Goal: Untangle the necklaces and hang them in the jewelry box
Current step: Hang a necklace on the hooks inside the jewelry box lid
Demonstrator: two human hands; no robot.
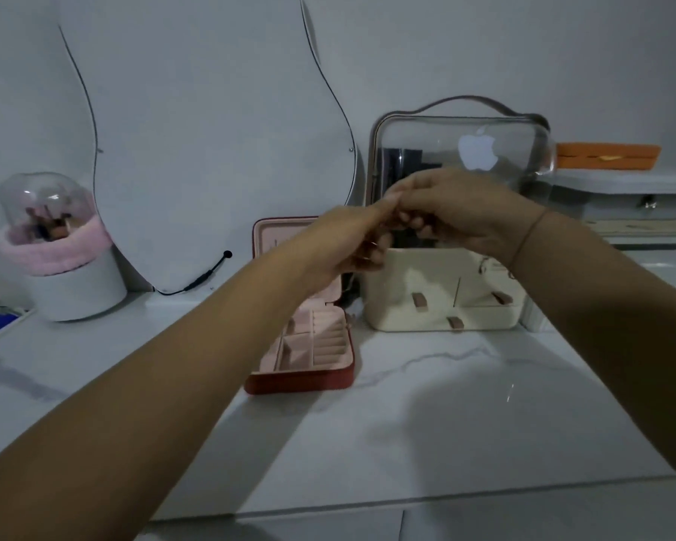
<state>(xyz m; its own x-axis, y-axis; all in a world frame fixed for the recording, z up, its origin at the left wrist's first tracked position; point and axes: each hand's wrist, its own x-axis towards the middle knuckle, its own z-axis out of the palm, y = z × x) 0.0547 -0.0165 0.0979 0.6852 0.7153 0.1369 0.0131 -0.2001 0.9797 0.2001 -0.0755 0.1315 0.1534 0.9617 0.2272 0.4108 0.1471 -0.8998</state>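
While stretched out above the open jewelry box (pixel 303 380), left hand (pixel 352 240) and right hand (pixel 457 212) meet, fingers curled, any grip too blurred to tell.

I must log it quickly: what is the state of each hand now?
Left hand: fingers curled; what they hold cannot be told.
Right hand: fingers curled; what they hold cannot be told.
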